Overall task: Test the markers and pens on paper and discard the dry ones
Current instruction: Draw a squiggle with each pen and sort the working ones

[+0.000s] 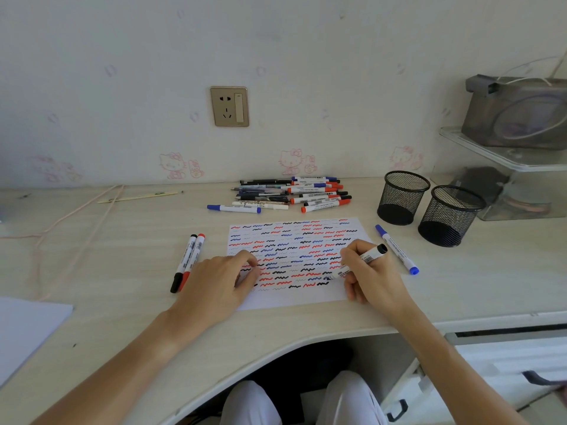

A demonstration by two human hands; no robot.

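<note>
Right hand (369, 273) grips a black-capped marker (362, 261), tip on the paper (291, 262); left hand (219, 279) rests on the sheet's left edge, fingers loosely curled, holding nothing.

Held marker: long axis runs 2 to 8 o'clock, black rear end toward 2, writing tip down at 8, touching the sheet among red, blue and black squiggle rows. Paper lies at table (122, 271) centre. Blue marker (396, 249) lies just right of the sheet, axis 11 to 5 o'clock, not touching the hand. Black marker (183, 263) and red marker (192, 260) lie side by side, touching, left of the sheet, axes 1 to 7 o'clock. Pile of pens and markers (291, 193) at 12 o'clock, mostly lying crosswise. Two black mesh pen cups (429, 207) stand upright at 2 o'clock.
</note>
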